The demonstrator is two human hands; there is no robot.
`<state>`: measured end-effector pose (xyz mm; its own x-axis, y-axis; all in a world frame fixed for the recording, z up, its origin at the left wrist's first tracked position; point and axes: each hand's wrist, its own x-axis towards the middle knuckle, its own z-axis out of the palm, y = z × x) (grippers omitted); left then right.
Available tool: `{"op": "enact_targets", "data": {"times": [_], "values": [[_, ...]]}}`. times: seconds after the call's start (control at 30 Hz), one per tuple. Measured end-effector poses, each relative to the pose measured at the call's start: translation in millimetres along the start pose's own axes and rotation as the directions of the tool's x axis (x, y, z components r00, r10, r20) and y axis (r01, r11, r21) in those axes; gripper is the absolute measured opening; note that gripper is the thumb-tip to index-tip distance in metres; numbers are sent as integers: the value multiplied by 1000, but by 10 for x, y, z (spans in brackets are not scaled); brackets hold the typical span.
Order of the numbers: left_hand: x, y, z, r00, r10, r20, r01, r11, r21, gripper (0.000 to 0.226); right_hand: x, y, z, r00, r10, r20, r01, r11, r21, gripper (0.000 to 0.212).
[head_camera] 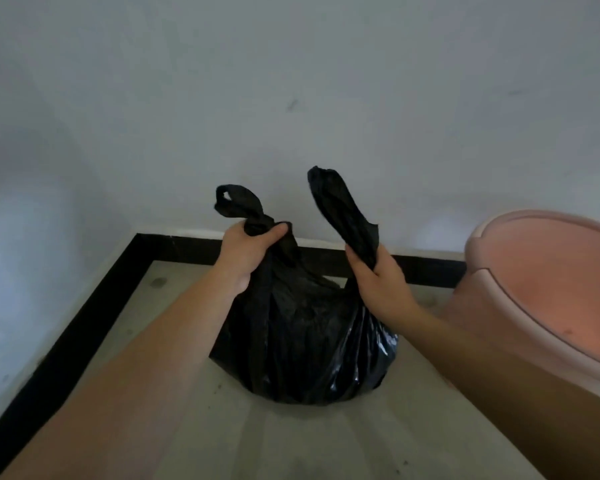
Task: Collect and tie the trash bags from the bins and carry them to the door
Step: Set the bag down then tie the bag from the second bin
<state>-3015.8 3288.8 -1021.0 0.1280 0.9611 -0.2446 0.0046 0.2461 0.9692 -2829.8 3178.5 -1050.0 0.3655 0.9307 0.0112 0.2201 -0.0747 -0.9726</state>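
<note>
**Clerk:** Head view, item one: black trash bag [298, 348], centre, low at the grey floor [309, 445]; resting or lifted, cannot tell.
**Checker:** Grips?
**Clerk:** Left hand [250, 258] clenched round one bunched ear; right hand [381, 285] clenched round the other.
**Checker:** Surroundings?
**Clerk:** Pink bin [551, 271], right, near the bag; black skirting [84, 323], far and left.

A pale wall [291, 81] is seen at twelve o'clock, bordered below by black skirting [187, 245], grey floor [291, 441] at six.
</note>
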Motion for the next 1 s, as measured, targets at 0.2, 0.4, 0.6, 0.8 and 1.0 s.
{"op": "enact_targets", "data": {"times": [0.2, 0.4, 0.6, 0.8, 1.0], "values": [[-62, 413, -23, 991, 131, -3, -130, 987, -94, 30, -6, -176, -110, 999, 33, 39, -31, 998, -50, 21], [-248, 595, -74, 976, -52, 212, 148, 872, -467, 36, -30, -261, -186, 995, 38, 92, -25, 990, -138, 29], [-297, 476, -158, 884, -17, 467, 119, 974, -191, 33, 58, -489, -265, 982, -5, 189, 40, 983, -182, 37], [-549, 404, -91, 729, -114, 675, -51, 974, 220, 18, 96, -551, -339, 861, 90, 501, 210, 833, -511, 42], [-633, 240, 0, 709, -176, 683, 92, 983, 158, 36, 5, -549, -317, 754, 206, 624, 234, 803, -548, 35]]}}
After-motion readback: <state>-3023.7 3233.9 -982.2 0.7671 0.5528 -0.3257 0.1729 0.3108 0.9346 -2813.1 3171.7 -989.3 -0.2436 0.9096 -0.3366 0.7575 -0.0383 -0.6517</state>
